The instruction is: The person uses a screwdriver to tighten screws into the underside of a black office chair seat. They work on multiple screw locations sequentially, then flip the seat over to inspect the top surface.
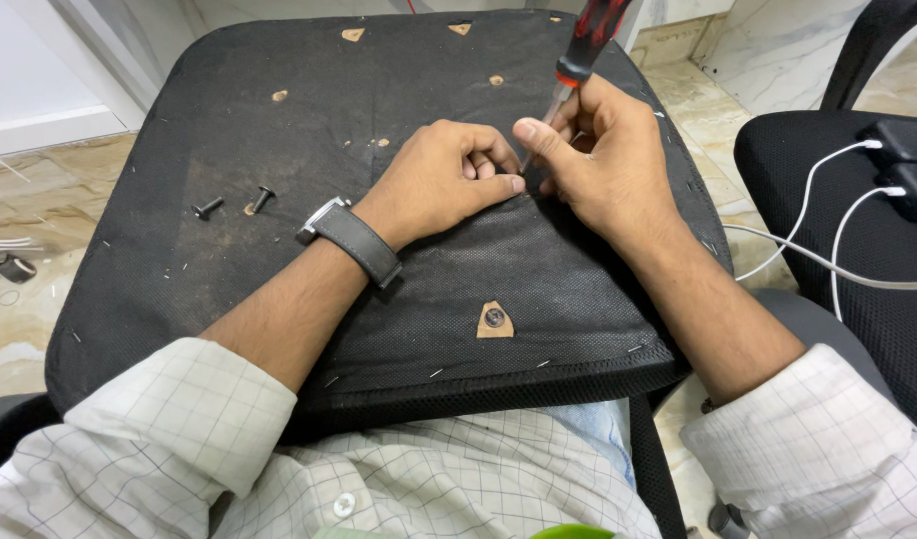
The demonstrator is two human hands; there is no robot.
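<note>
Two bolts point(235, 203): they lie loose on the black fabric at about 9 o'clock from the hands, well apart from them, one near the other.
Seat underside point(279, 130): a black fabric-covered chair seat lies upside down across the person's lap; small tan patches with holes show through the fabric, several along the far edge at 12 o'clock.
Near hole point(494, 319): a tan patch with a metal insert sits at 6 o'clock from the hands, near the front edge of the seat.
Watch point(349, 238): a grey strap with a square case goes around the left wrist.
Left hand point(441, 178): it rests on the fabric with the fingers curled in; the thumb and forefinger press together at a spot on the fabric, just beside the screwdriver tip. I cannot tell if something small is between them.
Screwdriver point(578, 62): red and black handle, thin metal shaft; it is tilted, the handle goes to 1 o'clock and out of the picture, the tip comes down between the two hands.
Right hand point(598, 160): it is closed around the shaft low down, the thumb lies forward and almost touches the left thumb.
White cables point(828, 215): two cables run over a second black chair at 3 o'clock to dark chargers.
</note>
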